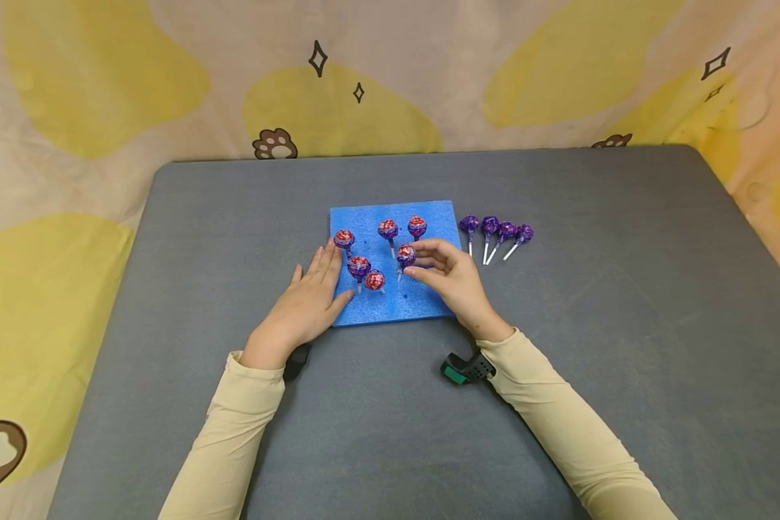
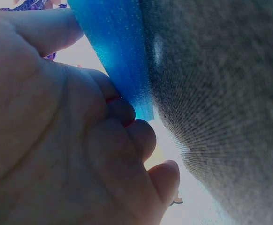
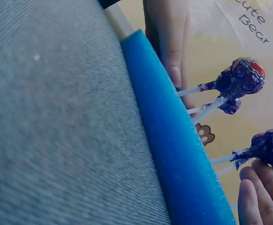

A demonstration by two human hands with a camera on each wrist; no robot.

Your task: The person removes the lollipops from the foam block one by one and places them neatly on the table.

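Observation:
A blue foam board [image 1: 422, 307] lies on the table with several lollipops [image 1: 359, 267] standing on their white sticks in it, wrapped in purple and red. My left hand [image 1: 305, 303] rests along the board's left edge, fingers extended and thumb on its front left part. Thumb and fingers of my right hand [image 1: 451, 282] pinch the wrapped head of one lollipop [image 1: 406, 255] near the middle of the board. In the right wrist view that lollipop's stick reaches the foam; whether it goes in cannot be made out. Seen from the left wrist, fingers touch the board's side.
To the right of the board, several purple lollipops [image 1: 506, 230] lie in a row on the grey table [image 1: 624, 303], sticks towards me. A patterned cloth [image 1: 377, 43] hangs behind the table's far edge.

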